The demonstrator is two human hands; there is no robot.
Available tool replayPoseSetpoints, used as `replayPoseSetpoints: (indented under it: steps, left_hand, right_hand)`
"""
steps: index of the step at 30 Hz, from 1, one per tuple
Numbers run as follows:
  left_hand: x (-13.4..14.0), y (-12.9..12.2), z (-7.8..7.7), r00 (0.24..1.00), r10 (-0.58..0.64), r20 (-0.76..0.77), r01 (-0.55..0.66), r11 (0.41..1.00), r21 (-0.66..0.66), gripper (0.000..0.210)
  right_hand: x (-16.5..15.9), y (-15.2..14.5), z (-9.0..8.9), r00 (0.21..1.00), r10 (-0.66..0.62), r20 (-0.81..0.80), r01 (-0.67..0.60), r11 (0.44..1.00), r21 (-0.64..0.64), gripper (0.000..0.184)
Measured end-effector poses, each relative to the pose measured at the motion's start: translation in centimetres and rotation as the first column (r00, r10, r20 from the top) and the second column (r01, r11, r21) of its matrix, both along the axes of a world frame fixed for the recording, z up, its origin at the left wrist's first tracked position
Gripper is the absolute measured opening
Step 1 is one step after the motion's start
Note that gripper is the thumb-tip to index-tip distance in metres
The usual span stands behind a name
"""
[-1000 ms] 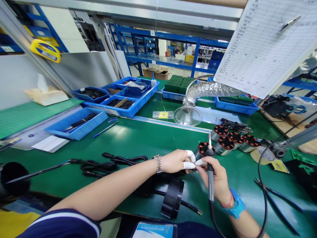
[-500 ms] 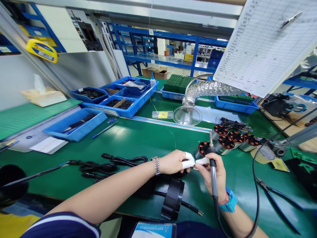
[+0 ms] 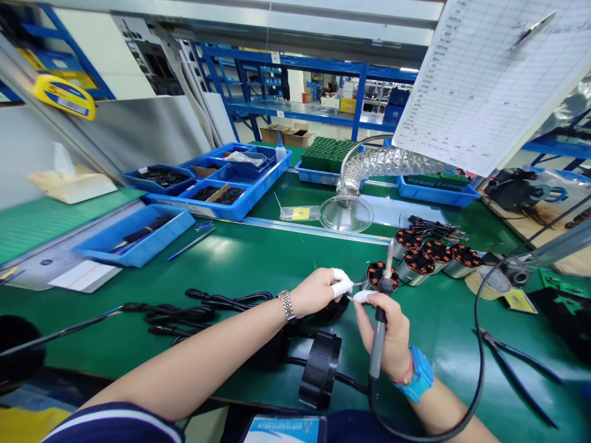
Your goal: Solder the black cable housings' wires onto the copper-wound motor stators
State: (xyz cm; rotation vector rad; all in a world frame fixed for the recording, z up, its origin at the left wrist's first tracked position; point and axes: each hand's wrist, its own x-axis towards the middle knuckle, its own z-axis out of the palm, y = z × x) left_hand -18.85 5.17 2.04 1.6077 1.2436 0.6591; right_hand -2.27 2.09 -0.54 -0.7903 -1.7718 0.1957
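My right hand [image 3: 385, 326] is closed around a soldering iron [image 3: 377, 351], whose tip points up and away from me. Its thumb and white-wrapped index finger pinch at a thin wire end. Close beside it my left hand [image 3: 321, 292], with white finger wraps, is closed on a thin wire [image 3: 357, 284] that sticks out past its fingertips. Just beyond the hands stands a motor stator [image 3: 375, 271] with copper windings, partly covered by the iron. Below the hands lies a black ring-shaped cap [image 3: 319, 369] with a black cable through it.
More stators [image 3: 418, 264] stand at the right, by a bundle of wires [image 3: 434, 227]. A fume extraction hood [image 3: 346, 212] hangs beyond the hands. Pliers [image 3: 517, 369] lie at right, black cables [image 3: 194, 314] at left. Blue bins [image 3: 138, 237] stand further back. The iron's cord [image 3: 480, 344] loops at right.
My hands have moved slightly apart, and a thin wire now shows between them. The soldering iron has tilted and shifted to the left with my right hand. The view has shifted a little.
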Motion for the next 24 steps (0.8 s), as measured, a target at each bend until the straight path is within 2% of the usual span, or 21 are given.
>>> replayPoseSetpoints:
  steps: [4,6,9,12,17,21,24]
  left_hand:
    - [-0.2,0.0,0.2,0.999,0.027,0.036,-0.026,0.999,-0.04,0.027]
    - [-0.3,0.0,0.3,0.999,0.016,0.052,-0.014,0.999,-0.046,0.026]
    - [-0.4,-0.1,0.4,0.997,-0.01,0.073,0.014,0.999,-0.048,0.024]
    - [-0.5,-0.2,0.3,0.998,-0.03,0.062,0.032,0.999,-0.026,0.024]
    - [-0.7,-0.2,0.2,0.998,-0.061,0.033,0.06,0.998,0.022,0.023]
    - [-0.6,-0.2,0.3,0.997,-0.061,0.047,0.059,0.997,0.048,0.022]
    - [-0.6,-0.2,0.3,0.996,-0.075,0.057,0.073,0.997,0.035,0.023]
  right_hand:
    - [1.1,1.0,0.9,1.0,-0.021,-0.01,0.02,0.999,-0.049,0.034]
    - [1.9,1.8,1.3,0.996,-0.015,0.084,0.02,0.998,-0.059,0.035]
    - [2.2,2.7,1.6,0.976,0.066,0.207,-0.042,0.992,-0.115,0.027]
    - [1.8,2.7,1.6,0.985,0.06,0.159,-0.033,0.985,-0.167,0.019]
    - [1.1,2.3,1.9,0.997,-0.008,0.077,0.022,0.983,-0.18,0.021]
    - [1.2,2.5,2.3,0.975,0.116,0.187,-0.085,0.982,-0.167,0.027]
    - [1.3,2.8,2.3,0.954,0.185,0.235,-0.145,0.974,-0.177,0.022]
